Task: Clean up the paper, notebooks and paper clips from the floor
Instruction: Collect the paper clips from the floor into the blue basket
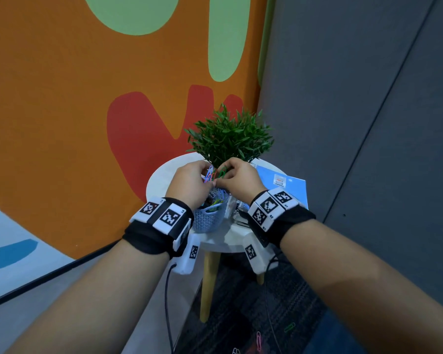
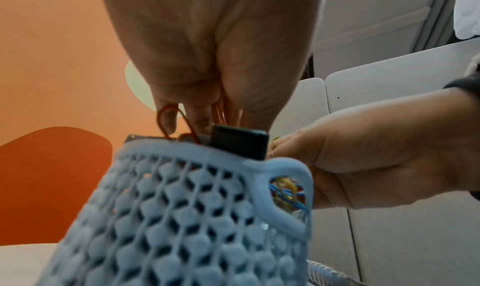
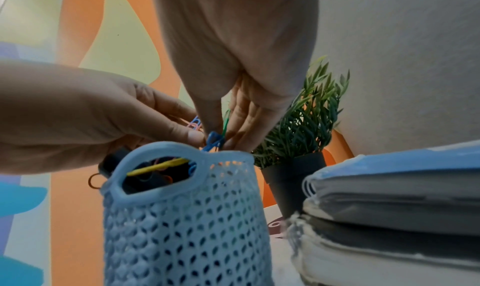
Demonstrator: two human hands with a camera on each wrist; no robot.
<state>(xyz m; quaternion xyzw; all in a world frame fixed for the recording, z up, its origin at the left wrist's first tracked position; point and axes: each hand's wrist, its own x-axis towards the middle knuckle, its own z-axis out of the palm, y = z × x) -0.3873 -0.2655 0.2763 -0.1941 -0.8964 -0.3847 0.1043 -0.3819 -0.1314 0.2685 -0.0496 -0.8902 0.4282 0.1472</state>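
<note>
Office lounge or breakout corner, likely. Wall mural in orange with green, red, blue blobs. Grey partition panels meet it at corner. Dark striped carpet tile underfoot. Small round white desk on wooden legs carries potted plant, spiral notebooks, blue mesh basket of coloured paper clips.

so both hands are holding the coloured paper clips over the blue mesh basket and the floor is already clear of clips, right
Not quite. The left hand and right hand do hold coloured paper clips over the blue mesh basket, but the floor is not clear: the head view shows a green clip and a pink clip lying on the carpet.
</note>
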